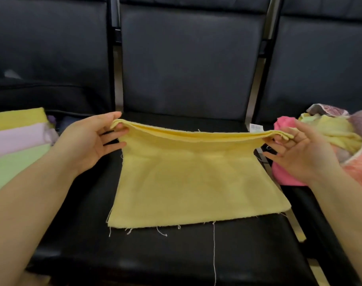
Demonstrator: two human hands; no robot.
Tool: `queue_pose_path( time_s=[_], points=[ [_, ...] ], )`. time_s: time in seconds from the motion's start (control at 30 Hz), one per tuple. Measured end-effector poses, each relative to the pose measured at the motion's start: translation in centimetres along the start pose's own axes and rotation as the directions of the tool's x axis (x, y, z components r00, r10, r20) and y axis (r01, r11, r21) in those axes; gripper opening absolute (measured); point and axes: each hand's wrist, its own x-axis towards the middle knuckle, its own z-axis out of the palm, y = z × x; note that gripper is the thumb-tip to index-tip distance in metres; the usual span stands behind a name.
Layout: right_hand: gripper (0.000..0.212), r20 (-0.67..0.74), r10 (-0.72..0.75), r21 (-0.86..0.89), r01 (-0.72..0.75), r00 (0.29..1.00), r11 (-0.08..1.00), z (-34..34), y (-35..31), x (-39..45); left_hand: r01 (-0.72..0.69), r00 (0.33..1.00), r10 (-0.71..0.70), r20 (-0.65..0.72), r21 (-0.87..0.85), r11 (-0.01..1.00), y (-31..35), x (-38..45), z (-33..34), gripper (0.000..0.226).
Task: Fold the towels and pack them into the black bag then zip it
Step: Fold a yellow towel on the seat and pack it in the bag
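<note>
Corners of the yellow towel [188, 178] are pinched by left hand [89, 141] and right hand [299, 153], at nine and three o'clock, so the layered edges are kept aligned for folding.

I see a yellow towel [188, 178] of soft, matt woven cloth, its near edge frayed with loose white threads. It lies on a seat [176, 254] of smooth black leather-like padding with a faint sheen. At nine o'clock, folded towels [15, 145] look matt; at three o'clock, a fuzzy cloth pile [345, 141].

Black padded seats [192, 58] in row — metal frame bars [256, 89] between backrests
</note>
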Motion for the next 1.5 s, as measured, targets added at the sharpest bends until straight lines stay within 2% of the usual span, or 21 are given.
queue_pose_path(
  time_s=[0.1,0.2,0.33,0.4,0.47,0.53,0.6,0.67,0.7,0.77,0.87,0.93,1.0,1.07,1.17,1.23,1.3,1.37,1.43,1.5],
  points=[
    [0.026,-0.028,0.044,-0.054,-0.045,0.999,0.998,-0.6,-0.5,-0.9,0.062,0.997,-0.066,0.030,0.114,0.992,0.3,-1.2,-0.5,0.020],
    [0.027,-0.100,0.066,-0.207,-0.086,0.993,0.975,-1.2,-0.3,-1.6,0.116,0.989,-0.137,0.062,0.270,0.956,0.0,-3.0,-1.1,0.017],
    [0.020,-0.206,0.017,-0.454,-0.111,0.978,0.884,-1.9,0.3,-2.7,0.153,0.976,-0.210,0.050,0.525,0.837,-1.7,-5.5,-1.8,0.011],
    [0.020,-0.184,0.035,-0.685,-0.154,0.982,0.712,-2.3,1.2,-3.7,0.158,0.958,-0.277,0.068,0.680,0.716,-3.3,-6.6,-2.0,0.008],
    [0.023,-0.159,0.072,-0.888,-0.175,0.985,0.426,-2.7,2.2,-4.4,0.093,0.940,-0.322,0.113,0.823,0.561,-4.9,-7.6,-2.4,0.005],
    [0.027,-0.160,0.044,-0.971,-0.165,0.986,0.175,-2.6,2.7,-4.9,-0.031,0.948,-0.269,0.170,0.892,0.452,-6.0,-8.3,-2.8,0.009],
    [0.022,-0.094,-0.068,-0.995,-0.091,0.993,0.046,-1.3,3.0,-5.6,-0.135,0.962,-0.170,0.215,0.911,0.390,-6.4,-8.8,-3.2,0.022],
    [0.009,0.052,-0.145,-0.993,0.067,0.988,0.099,0.5,4.1,-6.4,-0.214,0.961,-0.099,0.258,0.920,0.328,-6.7,-9.3,-3.7,0.032],
    [0.007,0.147,-0.133,-0.977,0.165,0.980,0.137,1.6,4.9,-7.0,-0.236,0.959,-0.074,0.273,0.917,0.322,-6.9,-9.5,-3.9,0.034],
    [0.012,0.338,-0.035,-0.928,0.339,0.941,0.153,4.1,6.6,-8.5,-0.270,0.955,-0.033,0.296,0.907,0.323,-7.4,-9.8,-4.3,0.032],
    [0.009,0.535,0.066,-0.842,0.525,0.842,0.124,8.0,8.8,-10.5,-0.322,0.944,0.021,0.329,0.907,0.273,-7.8,-10.1,-4.7,0.023],
    [0.007,0.595,0.087,-0.802,0.583,0.799,0.132,10.5,9.9,-11.4,-0.355,0.935,0.060,0.350,0.907,0.228,-7.9,-10.2,-4.6,0.020],
    [0.019,0.629,0.091,-0.776,0.618,0.772,0.128,12.9,10.9,-12.1,-0.388,0.921,0.093,0.377,0.907,0.161,-8.2,-10.1,-4.6,0.025],
    [0.032,0.652,0.087,-0.758,0.647,0.754,0.079,14.9,12.1,-12.4,-0.424,0.903,0.114,0.413,0.901,0.095,-8.3,-9.9,-4.5,0.028],
    [0.036,0.653,0.078,-0.756,0.655,0.753,-0.001,17.0,13.7,-12.4,-0.487,0.867,0.136,0.479,0.872,0.036,-7.5,-9.4,-4.7,0.026],
    [0.024,0.656,0.069,-0.754,0.657,0.751,0.008,17.9,14.2,-12.4,-0.501,0.864,0.109,0.491,0.857,0.117,-6.4,-9.1,-5.0,0.021],
    [0.022,0.650,0.103,-0.760,0.641,0.753,0.109,18.2,14.2,-12.4,-0.490,0.862,0.021,0.506,0.824,0.284,-5.1,-9.0,-5.4,0.011],
    [0.029,0.628,0.161,-0.771,0.579,0.762,0.266,17.9,13.9,-12.4,-0.468,0.839,-0.090,0.537,0.796,0.383,-4.3,-9.2,-6.0,0.018],
    [0.028,0.565,0.221,-0.783,0.433,0.795,0.446,17.3,13.0,-12.5,-0.469,0.809,-0.189,0.556,0.805,0.363,-3.9,-9.3,-6.4,0.038],
    [0.021,0.472,0.325,-0.780,0.218,0.819,0.586,16.4,11.7,-12.4,-0.485,0.793,-0.242,0.559,0.820,0.304,-4.0,-9.2,-6.5,0.048]
  ],
)
